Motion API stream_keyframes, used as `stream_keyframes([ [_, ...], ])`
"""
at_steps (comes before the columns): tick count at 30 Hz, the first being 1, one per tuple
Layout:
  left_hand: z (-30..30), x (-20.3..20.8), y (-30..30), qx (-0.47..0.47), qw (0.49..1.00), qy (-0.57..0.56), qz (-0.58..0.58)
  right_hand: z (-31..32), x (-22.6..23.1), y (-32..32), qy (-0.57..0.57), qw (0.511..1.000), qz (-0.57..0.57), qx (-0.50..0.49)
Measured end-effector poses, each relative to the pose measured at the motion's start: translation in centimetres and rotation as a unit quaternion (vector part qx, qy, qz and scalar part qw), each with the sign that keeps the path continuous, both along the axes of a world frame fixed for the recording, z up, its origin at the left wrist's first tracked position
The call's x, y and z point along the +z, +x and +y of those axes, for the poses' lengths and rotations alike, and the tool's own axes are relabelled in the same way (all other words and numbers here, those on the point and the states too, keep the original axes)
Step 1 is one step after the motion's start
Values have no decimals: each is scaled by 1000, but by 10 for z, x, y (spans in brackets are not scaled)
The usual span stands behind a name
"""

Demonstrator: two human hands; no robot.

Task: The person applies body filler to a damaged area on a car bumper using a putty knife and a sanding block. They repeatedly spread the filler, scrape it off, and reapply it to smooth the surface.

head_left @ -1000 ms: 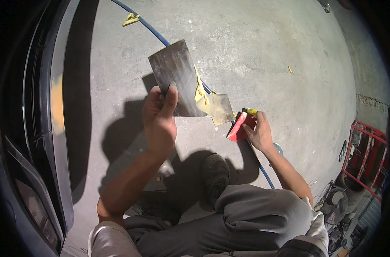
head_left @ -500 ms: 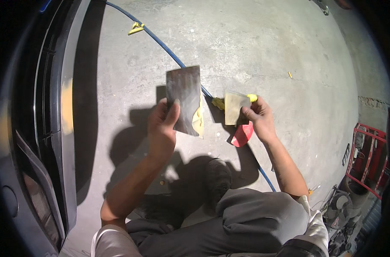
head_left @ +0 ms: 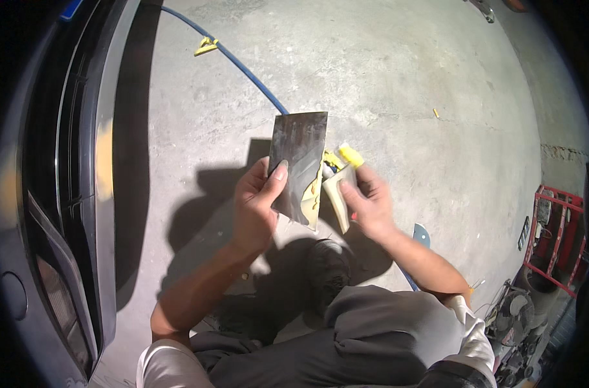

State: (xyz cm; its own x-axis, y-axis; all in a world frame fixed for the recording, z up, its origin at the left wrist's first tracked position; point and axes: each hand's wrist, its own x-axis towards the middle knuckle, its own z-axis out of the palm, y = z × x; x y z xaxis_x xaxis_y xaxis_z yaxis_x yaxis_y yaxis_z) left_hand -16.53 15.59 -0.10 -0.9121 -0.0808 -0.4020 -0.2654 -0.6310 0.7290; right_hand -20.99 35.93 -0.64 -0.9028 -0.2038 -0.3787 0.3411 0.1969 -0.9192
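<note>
My left hand [head_left: 259,204] grips a dark rectangular plate [head_left: 297,155], thumb on its face. Yellow filler paste [head_left: 310,197] clings along the plate's lower right edge. Close beside that edge, my right hand [head_left: 372,204] pinches a small cream putty spreader [head_left: 335,197], which looks bent and slightly blurred. A bright yellow piece [head_left: 350,155] shows at the fingertips of this hand; I cannot tell whether it is held or stuck on. Both hands are raised in front of my knees.
At the left stands a grey car bumper [head_left: 105,97] with a yellowish patch [head_left: 104,161]. A blue hose [head_left: 242,68] runs over the concrete floor, near a yellow scrap [head_left: 206,46]. A grey disc [head_left: 421,234] lies by my right forearm. A red metal frame [head_left: 553,239] is far right.
My right hand has moved left and down, bringing the spreader close to the plate's pasted edge and turning it. My left hand and the plate have shifted right and slightly down.
</note>
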Motion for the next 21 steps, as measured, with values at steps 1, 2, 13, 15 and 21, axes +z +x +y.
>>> stream_keyframes([
  [1,-6,2,-1,-19,998,-62,5,6,3,-8,-17,999,23,-33],
  [2,-6,4,2,-34,991,-126,25,15,7,-20,19,994,110,-8],
  [13,-2,6,3,-92,951,-290,58,3,4,-8,187,933,293,90],
  [15,-1,1,6,-101,948,-300,46,3,3,-1,188,923,321,100],
  [21,-5,-13,-1,-34,928,-361,83,8,4,17,194,889,376,172],
])
